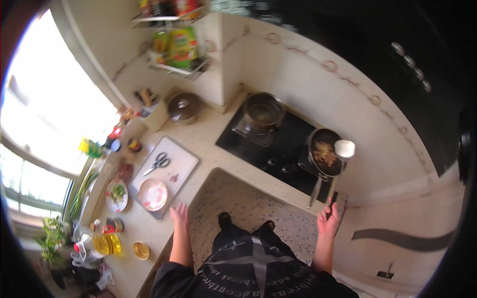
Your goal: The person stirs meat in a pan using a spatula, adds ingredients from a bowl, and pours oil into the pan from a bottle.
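Note:
My right hand (328, 219) is closed around the black handle of a metal spatula (344, 149). The spatula's broad, pale blade is over the right rim of a dark frying pan (326, 173), in which chopped, browned food (324, 153) lies. The pan's long metal handle points towards me, left of this hand. My left hand (180, 214) has its fingers extended and holds nothing. It is near the front edge of a cutting board (188, 162), just right of a pink-patterned white bowl (152, 195). Kitchen scissors (159, 163) and small reddish scraps (173, 177) lie on the board.
A pot (263, 111) stands on the black cooktop (238, 139). Along the left counter are a plate of chopped greens (117, 193), a cooking oil bottle (108, 244) and a small yellowish bowl (141, 250). A knife block (154, 115) and a lidded pot (184, 108) fill the corner.

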Tool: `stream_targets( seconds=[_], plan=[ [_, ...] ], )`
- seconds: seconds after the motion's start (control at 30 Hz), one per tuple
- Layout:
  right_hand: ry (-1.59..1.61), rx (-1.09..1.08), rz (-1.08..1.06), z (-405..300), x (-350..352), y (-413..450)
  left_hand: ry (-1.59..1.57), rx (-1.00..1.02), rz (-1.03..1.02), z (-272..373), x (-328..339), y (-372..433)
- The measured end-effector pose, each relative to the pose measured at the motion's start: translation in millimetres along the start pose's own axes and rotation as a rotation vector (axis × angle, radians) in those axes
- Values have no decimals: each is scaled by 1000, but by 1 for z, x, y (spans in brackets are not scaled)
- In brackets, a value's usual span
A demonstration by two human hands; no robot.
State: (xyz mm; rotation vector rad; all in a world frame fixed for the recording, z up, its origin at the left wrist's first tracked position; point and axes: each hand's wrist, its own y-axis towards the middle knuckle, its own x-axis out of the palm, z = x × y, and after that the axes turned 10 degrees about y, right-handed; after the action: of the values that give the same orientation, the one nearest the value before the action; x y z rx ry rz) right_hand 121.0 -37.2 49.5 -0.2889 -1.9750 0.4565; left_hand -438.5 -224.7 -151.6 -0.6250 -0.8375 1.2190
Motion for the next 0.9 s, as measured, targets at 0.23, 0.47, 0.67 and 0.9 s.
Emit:
stream_targets(
  seconds=[0.23, 0.47, 0.67, 0.9],
  plan=[
    [-692, -379, 162, -44, 6, 4, 543, 53, -475, -130, 120, -126],
    [-1723, -724, 124, -105, -18, 52, 935, -97, -800, -220, 249, -243],
    [-1861, -835, 63, -113, -23, 108, 1022, -371, -1012, -261, 310, -272],
    [-1961, -730, 43, -102, -7, 127, 1158, -558, -1036, -300, 328, -266]
  ],
)
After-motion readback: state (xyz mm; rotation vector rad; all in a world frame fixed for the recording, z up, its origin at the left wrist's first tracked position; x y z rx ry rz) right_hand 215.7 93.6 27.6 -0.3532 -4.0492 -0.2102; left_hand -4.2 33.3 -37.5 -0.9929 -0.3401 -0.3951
